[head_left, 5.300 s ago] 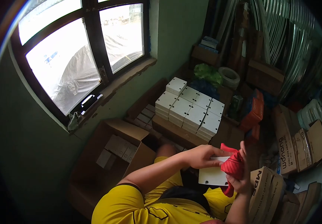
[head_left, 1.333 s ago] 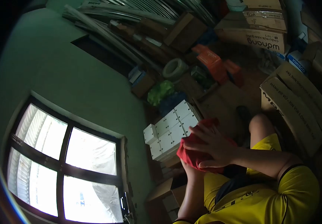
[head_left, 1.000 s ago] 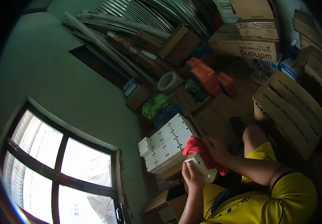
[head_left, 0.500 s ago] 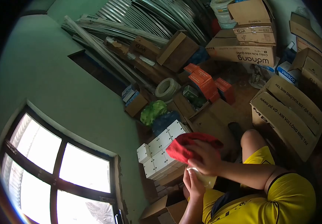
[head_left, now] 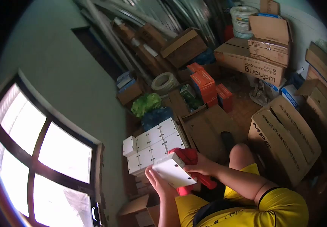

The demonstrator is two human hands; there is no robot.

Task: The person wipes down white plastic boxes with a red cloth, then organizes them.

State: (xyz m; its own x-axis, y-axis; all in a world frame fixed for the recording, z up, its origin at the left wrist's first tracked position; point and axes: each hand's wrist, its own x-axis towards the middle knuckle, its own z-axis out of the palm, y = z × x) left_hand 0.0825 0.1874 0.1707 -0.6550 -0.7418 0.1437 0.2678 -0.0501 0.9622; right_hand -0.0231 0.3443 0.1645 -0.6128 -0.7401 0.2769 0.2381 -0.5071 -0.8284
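A white square box (head_left: pixel 174 171) with small dark spots near its edges is held tilted above my lap. My left hand (head_left: pixel 159 181) supports its left side, with the fingers against the edge. At its right edge my right hand (head_left: pixel 201 165) grips a red cloth (head_left: pixel 188 156), which hangs behind and below the box. Just beyond stand stacked white boxes (head_left: pixel 151 145) in rows, with the same dark spots.
Left is a bright window (head_left: pixel 63 151) in a green wall. Ahead are a green bag (head_left: pixel 147 104), a wire coil (head_left: pixel 164 84) and orange boxes (head_left: pixel 203 85). A large carton (head_left: pixel 284 136) stands at right, an open carton (head_left: pixel 135 208) at lower left.
The white box has turned so its broad face shows, and both hands have moved lower and left. The red cloth has shifted from over the box to behind it. The view has shifted.
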